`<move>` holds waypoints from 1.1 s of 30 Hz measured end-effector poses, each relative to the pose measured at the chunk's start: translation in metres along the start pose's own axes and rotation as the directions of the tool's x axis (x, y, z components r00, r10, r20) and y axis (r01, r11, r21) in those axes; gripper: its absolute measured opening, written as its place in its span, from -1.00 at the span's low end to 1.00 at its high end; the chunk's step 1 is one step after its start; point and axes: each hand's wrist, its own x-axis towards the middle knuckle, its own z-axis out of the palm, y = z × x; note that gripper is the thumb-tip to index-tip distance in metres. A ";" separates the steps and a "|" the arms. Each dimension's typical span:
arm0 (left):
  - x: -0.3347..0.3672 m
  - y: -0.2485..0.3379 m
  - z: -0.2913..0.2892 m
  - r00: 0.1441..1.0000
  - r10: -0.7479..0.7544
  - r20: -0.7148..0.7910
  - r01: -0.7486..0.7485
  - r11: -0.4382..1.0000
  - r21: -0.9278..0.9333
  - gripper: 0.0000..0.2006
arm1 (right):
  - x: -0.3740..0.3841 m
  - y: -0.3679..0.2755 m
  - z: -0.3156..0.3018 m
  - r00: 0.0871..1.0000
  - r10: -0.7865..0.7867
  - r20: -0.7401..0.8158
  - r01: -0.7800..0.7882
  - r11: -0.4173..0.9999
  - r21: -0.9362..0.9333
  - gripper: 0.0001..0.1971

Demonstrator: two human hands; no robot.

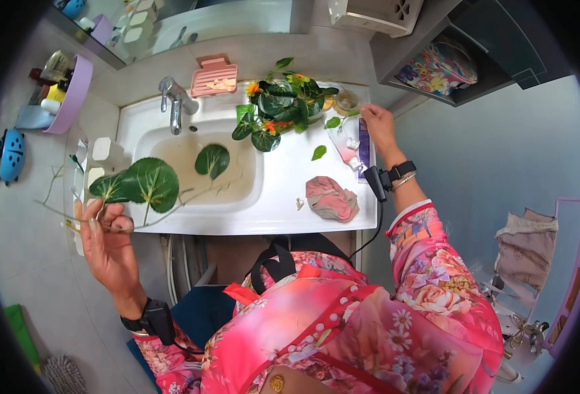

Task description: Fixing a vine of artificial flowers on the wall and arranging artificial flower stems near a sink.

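Note:
My left hand [109, 246] is raised at the left, fingers closed round a thin leafy stem [147, 226] that bears large round green leaves [155, 184]. Another of its leaves [212, 161] hangs over the washbasin [194, 205], which holds cloudy water. At the far right of the counter, my right hand [380, 128] has its fingers pinched together at a small green leaf [350, 114]. Beside that hand stands a small clear glass jar [346, 100]. A bunch of green leaves with orange flowers [283, 105] lies behind the basin's right side.
A chrome tap [178, 105] and a pink soap dish [214, 77] stand behind the basin. On the right counter lie a crumpled pink-grey cloth [331, 198], a white-and-pink tube [347, 151], a purple box [364, 141] and a loose leaf [319, 152]. White containers [107, 152] stand left.

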 end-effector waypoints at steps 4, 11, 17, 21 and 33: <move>-0.002 0.003 0.000 0.999 0.018 0.041 -0.023 0.993 0.119 -0.69 | 0.025 -0.017 0.021 0.998 -0.029 0.055 0.028 1.000 0.015 -0.79; -0.009 -0.003 -0.007 1.000 -0.009 -0.007 0.010 0.975 0.220 -0.70 | 0.080 -0.044 0.094 0.905 -0.396 0.158 0.423 0.878 -0.222 -0.77; -0.026 -0.006 -0.019 0.995 -0.038 -0.087 0.056 0.975 0.213 -0.72 | 0.088 -0.069 0.154 0.887 -0.338 0.316 0.462 0.681 -0.569 -0.66; -0.033 -0.007 -0.027 0.989 -0.055 -0.140 0.084 0.974 0.212 -0.73 | 0.084 -0.081 0.162 0.893 -0.226 0.390 0.446 0.571 -0.690 -0.75; -0.049 -0.002 -0.037 0.994 -0.100 -0.035 0.102 0.993 0.060 -0.75 | -0.006 -0.176 0.079 0.844 -0.479 0.240 0.457 0.878 0.145 -0.85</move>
